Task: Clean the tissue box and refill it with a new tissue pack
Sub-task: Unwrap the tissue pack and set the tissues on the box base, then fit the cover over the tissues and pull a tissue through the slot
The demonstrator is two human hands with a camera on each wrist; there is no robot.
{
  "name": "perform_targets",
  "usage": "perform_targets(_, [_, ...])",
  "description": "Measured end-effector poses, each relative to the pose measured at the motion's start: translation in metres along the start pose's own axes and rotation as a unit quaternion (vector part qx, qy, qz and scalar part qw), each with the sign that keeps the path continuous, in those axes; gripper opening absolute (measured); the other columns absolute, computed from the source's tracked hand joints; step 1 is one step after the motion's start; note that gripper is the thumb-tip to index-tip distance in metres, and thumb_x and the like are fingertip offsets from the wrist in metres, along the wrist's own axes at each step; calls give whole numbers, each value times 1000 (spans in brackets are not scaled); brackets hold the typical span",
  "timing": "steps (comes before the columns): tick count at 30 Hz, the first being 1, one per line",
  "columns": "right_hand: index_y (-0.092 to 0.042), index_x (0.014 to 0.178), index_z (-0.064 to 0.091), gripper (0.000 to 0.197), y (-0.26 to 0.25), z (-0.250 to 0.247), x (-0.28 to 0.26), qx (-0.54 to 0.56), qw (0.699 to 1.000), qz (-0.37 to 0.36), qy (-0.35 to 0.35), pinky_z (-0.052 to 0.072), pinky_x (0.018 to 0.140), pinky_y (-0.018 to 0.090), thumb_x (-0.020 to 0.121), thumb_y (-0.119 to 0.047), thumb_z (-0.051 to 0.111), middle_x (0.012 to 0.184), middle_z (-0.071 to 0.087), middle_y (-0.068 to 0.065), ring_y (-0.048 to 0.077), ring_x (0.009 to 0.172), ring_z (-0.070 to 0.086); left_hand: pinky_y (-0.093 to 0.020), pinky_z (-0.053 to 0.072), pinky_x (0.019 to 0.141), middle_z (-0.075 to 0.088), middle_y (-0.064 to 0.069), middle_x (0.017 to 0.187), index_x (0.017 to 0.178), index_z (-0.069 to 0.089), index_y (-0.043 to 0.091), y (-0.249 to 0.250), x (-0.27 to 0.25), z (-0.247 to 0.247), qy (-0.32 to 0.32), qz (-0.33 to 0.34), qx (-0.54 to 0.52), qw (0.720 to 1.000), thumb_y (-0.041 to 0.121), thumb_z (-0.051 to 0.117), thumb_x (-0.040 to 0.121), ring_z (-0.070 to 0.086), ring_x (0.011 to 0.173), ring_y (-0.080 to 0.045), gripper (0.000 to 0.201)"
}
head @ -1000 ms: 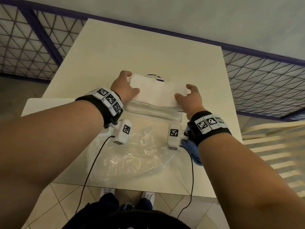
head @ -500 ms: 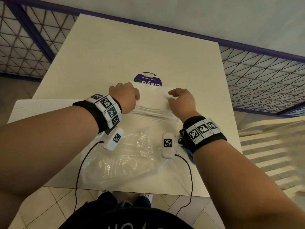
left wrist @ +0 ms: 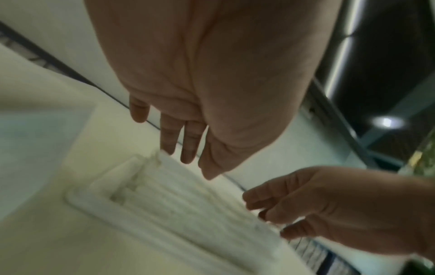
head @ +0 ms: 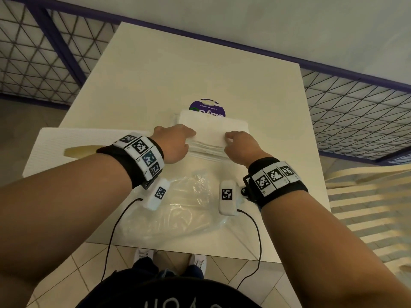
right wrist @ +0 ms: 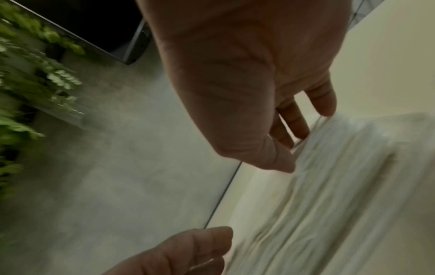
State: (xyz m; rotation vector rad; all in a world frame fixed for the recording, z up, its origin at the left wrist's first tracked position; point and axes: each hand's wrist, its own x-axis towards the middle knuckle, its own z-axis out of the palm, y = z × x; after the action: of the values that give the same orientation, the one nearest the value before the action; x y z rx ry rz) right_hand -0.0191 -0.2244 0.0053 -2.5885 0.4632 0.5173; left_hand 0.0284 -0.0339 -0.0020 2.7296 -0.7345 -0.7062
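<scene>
White tissues (head: 211,132), a fresh stack of them, sit in the middle of the cream counter (head: 200,70), resting in a shallow white tray (left wrist: 98,202) that the left wrist view shows rimming the pile. The left hand (head: 175,143) is at the stack's left end, fingers reaching down along its side and thumb on top. The right hand (head: 240,147) is at the right end, fingers curled in against the edge of the stack; whether either hand truly grips or only presses, I cannot tell, as both wrist views are blurred.

Just beyond the stack, a round purple sticker (head: 208,107) peeks out on the counter, its near half covered by the tissues. Near side, right under the wrists, lies a crumpled clear plastic bag (head: 178,210), spread toward the counter's near edge. Off to the left, a white textured board (head: 66,143) with a slot in it lies against the counter. A pale slatted chair (head: 367,196) stands at the right, and purple-framed wire mesh (head: 355,112) runs behind. Dark foliage (right wrist: 35,83) shows in the right wrist view.

Compared with half a second ago, the stack now spreads farther toward the sticker and covers more of it. The hands have drawn a little apart from the knuckled-over pose of then, with the left thumb now laid flat on top. A second ago both hands were spread wider, cupping the stack's far corners, and a blue thing showed under the right wrist; it is hidden now.
</scene>
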Motion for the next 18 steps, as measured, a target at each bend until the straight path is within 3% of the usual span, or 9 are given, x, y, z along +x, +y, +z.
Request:
perform_targets(2, [-20,134,49,53,-14,1,-5,45,999,-10,20,36,87,20,83,-5,45,139,48,3,21,126,47,-40,32,108,42,2,140,132,49,26,-8,-24,-7,62,15,-76,995,23,47,96,47,123,-23,36])
perform_targets(4, [-23,131,52,52,-36,3,-10,63,996,-46,38,34,86,18,83,-4,46,138,50,1,18,125,47,-34,43,96,51,3,122,117,58,25,-17,-54,-11,99,45,-115,987,25,53,93,55,108,-17,24])
perform_targets(6, [-22,130,54,50,-64,6,-18,43,993,-101,39,32,88,16,85,-4,46,137,52,-1,16,125,48,-30,47,87,55,9,108,106,61,27,-24,-85,-8,83,79,-115,987,26,55,91,58,96,-8,16])
perform_targets(8, [-20,129,54,47,-97,11,-26,21,985,-172,24,33,91,15,85,-4,46,136,54,-2,14,121,51,-29,48,85,58,13,103,103,62,30,-31,-112,3,19,109,-95,989,31,56,90,58,92,-3,15])
perform_targets(10, [-19,128,56,45,-127,20,-34,7,969,-246,-21,35,87,13,85,-8,52,128,61,-3,8,103,57,-30,45,92,58,14,116,114,60,32,-40,-130,21,-70,138,-64,986,41,57,86,55,103,-4,30])
perform_targets(12, [-20,127,57,45,-154,35,-44,-31,944,-315,-89,36,82,14,83,-12,60,122,64,-3,2,86,53,-32,39,103,47,13,138,133,48,33,-51,-142,40,-143,157,-40,976,49,58,81,47,121,-9,55])
perform_targets(14, [-21,130,53,52,-170,54,-47,-98,920,-357,-131,38,89,18,80,-18,65,127,61,-3,5,97,54,-33,35,107,38,10,146,141,39,34,-57,-148,55,-168,167,-30,971,48,62,81,40,129,-14,66])
perform_targets(16, [-23,136,47,62,-182,76,-43,-170,908,-354,-148,41,100,30,78,-28,69,131,58,1,18,118,50,-36,29,111,35,6,147,141,37,35,-62,-153,64,-170,155,0,973,49,62,79,33,133,-20,69])
perform_targets(18, [-27,136,42,70,-190,95,-38,-235,903,-325,-157,48,91,40,74,-39,72,122,58,8,28,116,45,-37,14,117,32,3,149,141,37,33,-64,-156,69,-175,136,52,974,52,59,80,24,137,-22,67])
